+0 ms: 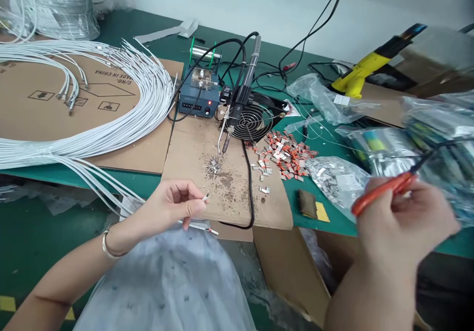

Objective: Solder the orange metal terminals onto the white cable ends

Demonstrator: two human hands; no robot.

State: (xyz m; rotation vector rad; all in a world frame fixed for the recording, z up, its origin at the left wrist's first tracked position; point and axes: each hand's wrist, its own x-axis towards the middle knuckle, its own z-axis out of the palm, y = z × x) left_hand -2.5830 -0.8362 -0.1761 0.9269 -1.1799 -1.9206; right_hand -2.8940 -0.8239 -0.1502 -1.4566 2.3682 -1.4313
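Between the thumb and fingers of my left hand (181,203) is the end of a white cable (205,198), held low over the front of the cardboard sheet (274,211). My right hand (398,217), raised at the right and a little blurred, grips a red-handled tool (383,192) whose dark end points up and to the right. Below my left hand, more cable ends (211,230) with red and white tips lie across my lap. A soldering iron (237,108) in an upright holder points down at the cardboard, beside a small pile of metal bits (213,166).
A blue soldering station (200,94) and a round fan (255,122) stand behind the cardboard. White cables (148,118) fill the left. Orange-and-metal connectors (287,153), a brown sponge (307,204), plastic bags (338,180) and a yellow heat gun (361,71) lie at right.
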